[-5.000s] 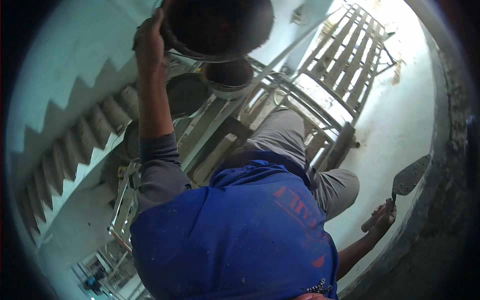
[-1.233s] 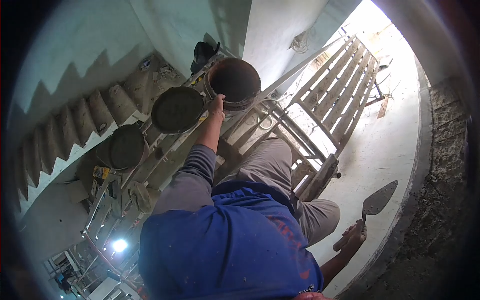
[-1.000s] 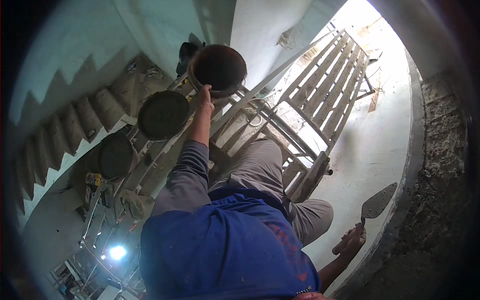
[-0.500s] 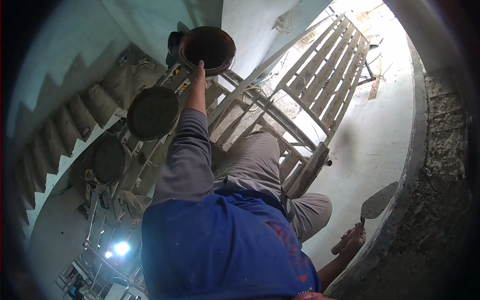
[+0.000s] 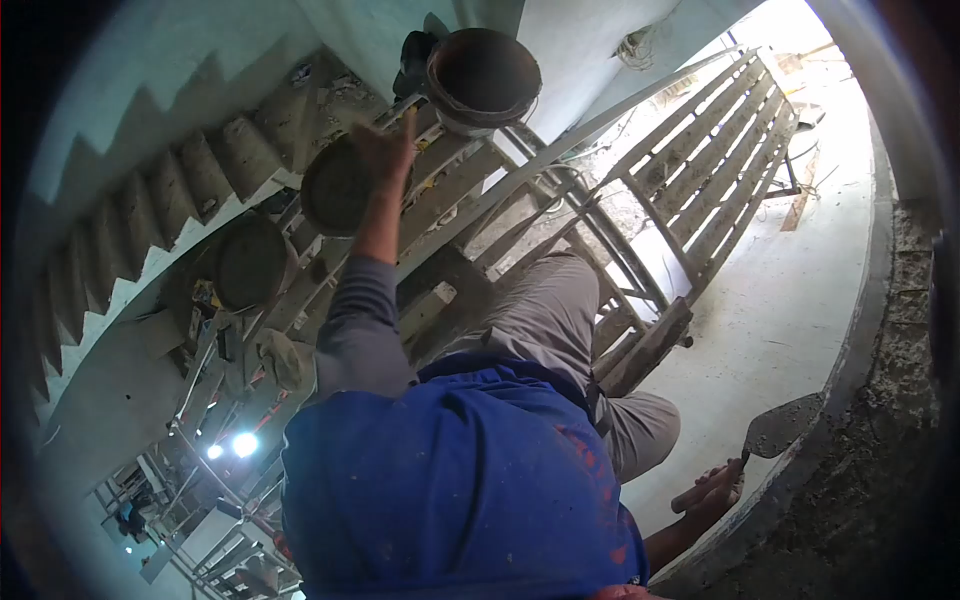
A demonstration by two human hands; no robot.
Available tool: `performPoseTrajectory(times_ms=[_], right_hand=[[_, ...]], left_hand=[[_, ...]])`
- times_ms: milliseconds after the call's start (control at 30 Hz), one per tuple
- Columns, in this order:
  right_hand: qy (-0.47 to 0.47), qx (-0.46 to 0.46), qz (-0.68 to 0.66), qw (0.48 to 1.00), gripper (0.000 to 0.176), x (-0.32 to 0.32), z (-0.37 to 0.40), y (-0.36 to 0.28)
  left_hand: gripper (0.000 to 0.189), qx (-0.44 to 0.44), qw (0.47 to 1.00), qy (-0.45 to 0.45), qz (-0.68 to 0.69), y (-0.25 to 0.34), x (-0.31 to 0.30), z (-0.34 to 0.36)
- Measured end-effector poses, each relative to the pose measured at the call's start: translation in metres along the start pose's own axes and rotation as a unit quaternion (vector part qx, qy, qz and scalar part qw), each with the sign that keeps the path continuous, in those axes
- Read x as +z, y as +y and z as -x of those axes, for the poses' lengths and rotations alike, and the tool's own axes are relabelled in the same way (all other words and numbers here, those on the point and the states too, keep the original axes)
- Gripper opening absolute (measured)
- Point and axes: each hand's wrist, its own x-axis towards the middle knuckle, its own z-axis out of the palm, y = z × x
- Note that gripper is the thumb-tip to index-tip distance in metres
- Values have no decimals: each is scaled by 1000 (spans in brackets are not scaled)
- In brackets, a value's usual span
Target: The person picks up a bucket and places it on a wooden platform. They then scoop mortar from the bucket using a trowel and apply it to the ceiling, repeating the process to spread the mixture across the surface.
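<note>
My left hand (image 5: pixel 384 158), a little blurred, is raised with thumb and fingers apart and nothing in it. It is in front of a round bucket (image 5: pixel 328 190) with a grey surface inside. Just beyond it stands a dark, deep bucket (image 5: pixel 485 82), apart from the hand. Another round bucket (image 5: pixel 248 262) sits further left. My right hand (image 5: pixel 722 488) is wrapped around the handle of a trowel (image 5: pixel 783 428). The trowel's grey blade points up and right, close beside the rough curved wall edge (image 5: pixel 850 440).
Wooden planks (image 5: pixel 455 190) lie under the buckets and around my legs. A slatted wooden frame (image 5: pixel 700 150) leans at upper right. Concrete stairs (image 5: pixel 190 180) run down the left side. A bright lamp (image 5: pixel 244 444) shines at lower left.
My left hand has let go of the dark bucket's rim and drawn back toward the round bucket beside it. The view has shifted; the right hand keeps the trowel.
</note>
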Motion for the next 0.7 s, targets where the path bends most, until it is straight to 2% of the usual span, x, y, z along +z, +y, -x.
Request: performPoseTrajectory(times_ms=[33,100,133,167,200,300,367,433,600,700], right_hand=[[3,1,3,1000,28,4,1,0],[-10,0,3,1000,28,6,-3,4],[-8,-1,2,1000,28,3,-5,5],[-17,4,2,1000,28,-1,-11,9],[-19,8,0,1000,29,0,-12,9],[-31,-4,0,1000,31,-4,-13,10],[-31,-19,-9,999,28,-4,-13,12],[-25,-13,-42,999,27,-7,-12,19],[-24,5,-73,997,26,-13,-11,26],[-6,2,-44,999,30,-14,-4,21]], left_hand=[[105,40,995,50,-77,-31,-17,-6],[104,-37,979,79,-183,-66,-63,-9],[104,-113,978,58,-167,-79,-82,-3],[97,-180,942,63,-275,-126,-82,-14],[104,-203,933,-73,-288,-145,-106,-19],[84,-238,926,-260,-135,-217,-115,-19],[81,-350,900,-240,99,-208,-129,1],[79,-397,873,-211,188,-194,-124,-6],[81,-360,921,-116,93,-203,-106,-20],[80,-333,897,-201,207,-212,-100,-30]])
